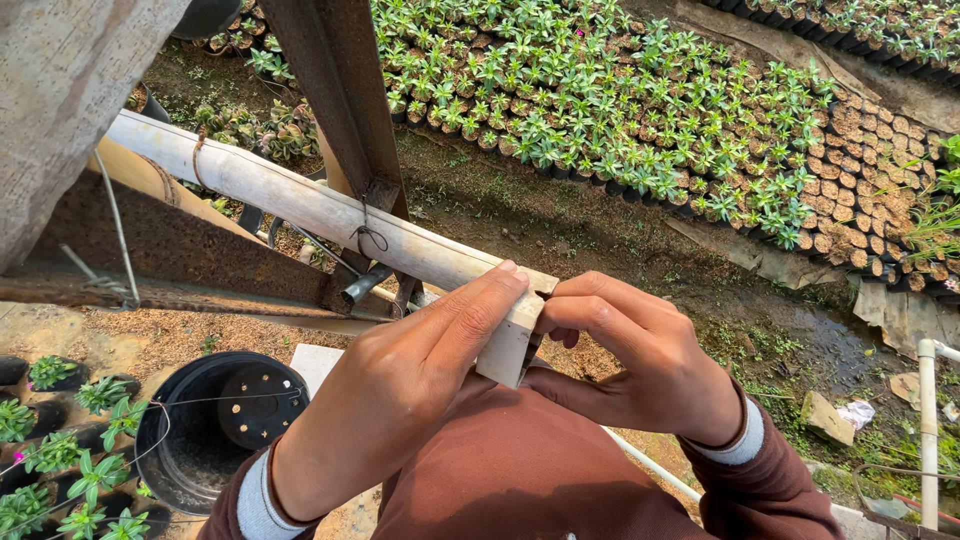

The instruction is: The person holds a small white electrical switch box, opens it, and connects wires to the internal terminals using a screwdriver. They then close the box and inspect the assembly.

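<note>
Left hand (400, 390), right hand (640, 365) both curled in closed grip.

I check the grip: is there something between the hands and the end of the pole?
Nothing visible. The left hand and the right hand both touch the pole directly at its cut end.

— what do we see below us?
— we see a black plastic pot (215, 425) on the ground at lower left, holes in its base, with small green potted plants (70, 460) just beside it.
— and further out?
— we look over a wide bed of seedlings in small dark bags (620, 100) at the top, and a block of soil-filled bags (870, 190) with no leaves to its right. a muddy path (600, 235) runs between. a rusty metal post (335, 90) rises at upper left, and a white pipe (928, 430) stands at the right edge.
</note>
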